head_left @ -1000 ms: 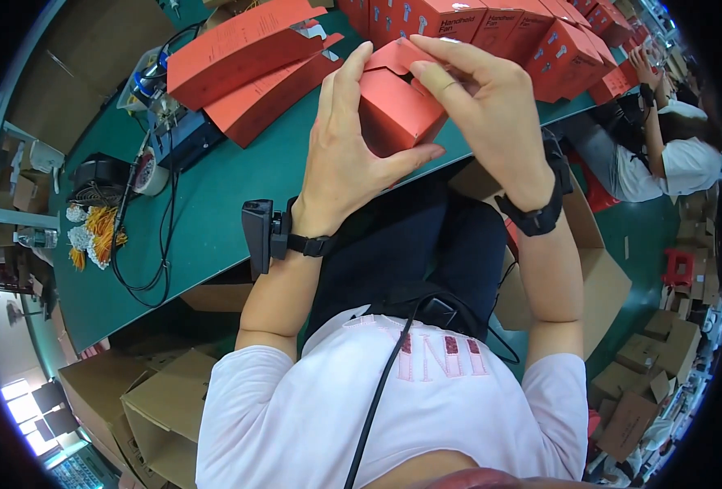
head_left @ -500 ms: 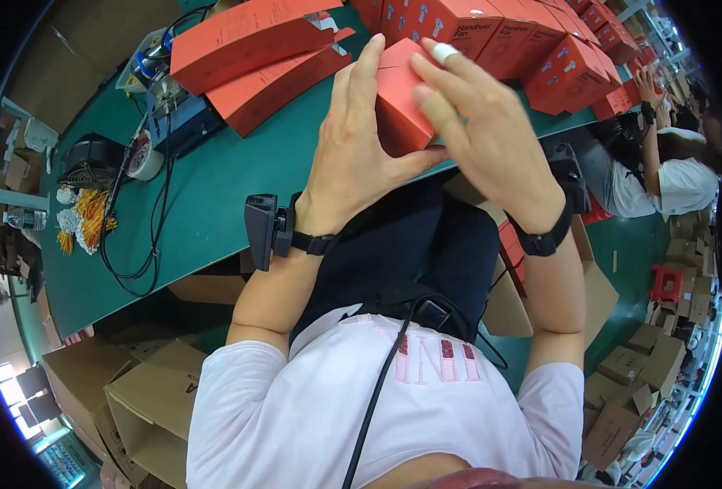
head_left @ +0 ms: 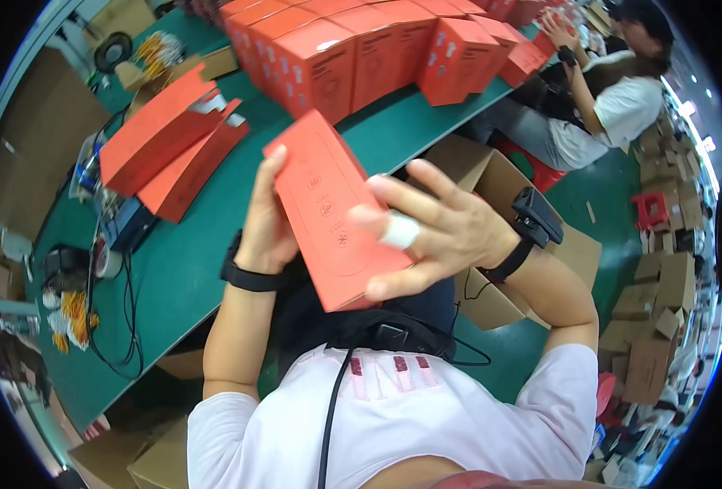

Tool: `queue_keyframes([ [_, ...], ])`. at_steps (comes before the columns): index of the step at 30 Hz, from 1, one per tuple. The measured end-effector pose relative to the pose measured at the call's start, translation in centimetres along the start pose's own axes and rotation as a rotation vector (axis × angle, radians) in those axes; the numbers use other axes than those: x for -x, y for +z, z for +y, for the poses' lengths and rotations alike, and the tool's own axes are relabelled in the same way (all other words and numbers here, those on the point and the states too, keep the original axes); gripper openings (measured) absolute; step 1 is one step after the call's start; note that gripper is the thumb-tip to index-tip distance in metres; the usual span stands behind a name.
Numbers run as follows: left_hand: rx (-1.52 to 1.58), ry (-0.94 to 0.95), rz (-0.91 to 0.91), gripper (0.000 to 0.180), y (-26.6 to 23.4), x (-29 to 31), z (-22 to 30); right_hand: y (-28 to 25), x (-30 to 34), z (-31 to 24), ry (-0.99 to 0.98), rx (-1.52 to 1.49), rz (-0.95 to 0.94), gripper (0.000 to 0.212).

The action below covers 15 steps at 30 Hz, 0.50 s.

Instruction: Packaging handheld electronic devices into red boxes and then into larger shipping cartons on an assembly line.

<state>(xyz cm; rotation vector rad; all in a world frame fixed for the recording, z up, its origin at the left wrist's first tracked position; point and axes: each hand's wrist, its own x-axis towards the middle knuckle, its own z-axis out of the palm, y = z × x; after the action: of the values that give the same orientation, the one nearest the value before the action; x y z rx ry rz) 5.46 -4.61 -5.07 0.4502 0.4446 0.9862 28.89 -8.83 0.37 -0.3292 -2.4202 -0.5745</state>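
A closed red carton (head_left: 316, 175) is held tilted above my lap, its broad side with small printed icons turned up. Along its left side my left hand (head_left: 265, 224) grips it, the thumb at the edge and the other fingers hidden underneath. Over the carton's lower right part, my right hand (head_left: 450, 232) has its fingers spread, one with a white wrap on it. Some of those fingertips are blurred, and whether they press on the carton I cannot tell.
Rows of red cartons (head_left: 312, 61) stand at the table's far side. Two open-ended red cartons (head_left: 177, 163) lie at left, near cables (head_left: 133, 326) and a blue device (head_left: 133, 224). An open brown box (head_left: 458, 159) sits below the table edge at right. A co-worker (head_left: 613, 106) sits beyond.
The red carton has been turned from end-up to broad side up and brought nearer my body. My left hand has shifted left with it; my right hand has opened out on its right.
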Motion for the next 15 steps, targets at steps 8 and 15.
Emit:
queue_keyframes([
  [8,-0.122,-0.162,-0.128,0.081,1.6,-2.6,-2.7,-0.5,0.0,7.2,0.835,0.093,0.283,0.101],
  [15,-0.39,-0.105,-0.048,0.062,2.8,-3.8,-5.2,7.4,7.1,12.7,1.141,0.345,0.194,0.117],
])
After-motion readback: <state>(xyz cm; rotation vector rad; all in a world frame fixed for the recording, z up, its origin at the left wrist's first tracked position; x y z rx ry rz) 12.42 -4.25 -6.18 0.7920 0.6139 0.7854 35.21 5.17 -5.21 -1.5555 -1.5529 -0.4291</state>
